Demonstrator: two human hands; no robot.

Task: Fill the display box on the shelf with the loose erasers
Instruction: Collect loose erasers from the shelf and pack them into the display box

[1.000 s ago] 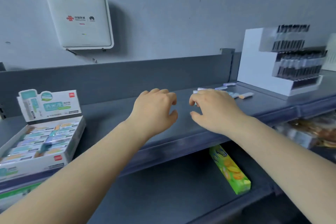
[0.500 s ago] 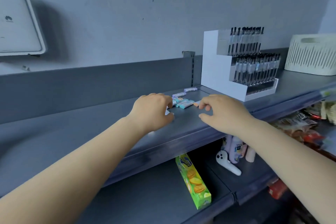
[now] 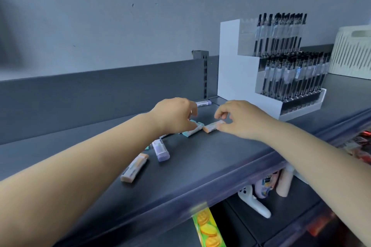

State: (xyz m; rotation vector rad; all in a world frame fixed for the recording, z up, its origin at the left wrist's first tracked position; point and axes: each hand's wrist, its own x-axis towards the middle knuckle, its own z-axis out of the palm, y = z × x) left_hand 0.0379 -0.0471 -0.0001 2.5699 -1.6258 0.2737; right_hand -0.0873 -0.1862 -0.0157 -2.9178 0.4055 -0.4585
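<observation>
Several loose erasers lie on the dark grey shelf (image 3: 230,158). My right hand (image 3: 241,119) pinches the right end of an orange eraser (image 3: 209,127) that lies on the shelf. My left hand (image 3: 174,115) hovers with curled fingers, its thumb touching a teal eraser (image 3: 191,132). Nearer me lie a purple eraser (image 3: 160,150) and another orange eraser (image 3: 134,169). A small teal piece (image 3: 147,147) shows beside my left forearm. One more purple eraser (image 3: 203,103) lies at the back wall. The display box is out of view.
A white stepped pen display (image 3: 281,66) full of black pens stands just right of my hands. A cream slatted basket (image 3: 353,54) sits at far right. On the lower shelf are a green biscuit box (image 3: 207,226), a white controller (image 3: 254,202) and packets.
The view has swung right and closer; the display box left the frame. Both hands reached onto the erasers, and my right fingers closed on the orange one.
</observation>
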